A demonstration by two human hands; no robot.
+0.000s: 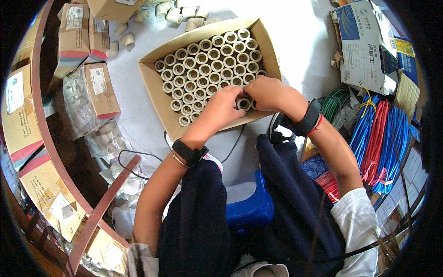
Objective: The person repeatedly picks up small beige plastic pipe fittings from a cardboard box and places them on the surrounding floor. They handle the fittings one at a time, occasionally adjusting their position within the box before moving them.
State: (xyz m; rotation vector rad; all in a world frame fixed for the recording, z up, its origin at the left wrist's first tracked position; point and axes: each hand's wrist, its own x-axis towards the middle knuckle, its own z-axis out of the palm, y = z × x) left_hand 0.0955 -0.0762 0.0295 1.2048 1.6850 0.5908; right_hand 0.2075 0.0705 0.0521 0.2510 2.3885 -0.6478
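An open cardboard box (151,88) stands on the floor in front of me. Rows of cream plastic pipe fittings (203,70) fill it, their round openings facing up. My left hand (221,107) reaches over the near side of the box, fingers curled down among the fittings. My right hand (271,93) is bent over the near right corner, its fingertips close to those of the left. Whether either hand grips a fitting cannot be seen, since the fingers hide that spot. Both wrists wear black bands.
Loose elbow fittings (174,15) lie beyond the box. Small cartons (105,93) and bagged fittings (78,100) line the left, near a brown metal shelf frame (55,138). Coiled blue wire (391,149) and a white carton (363,52) are at right. A blue plastic stool (251,207) is beneath me.
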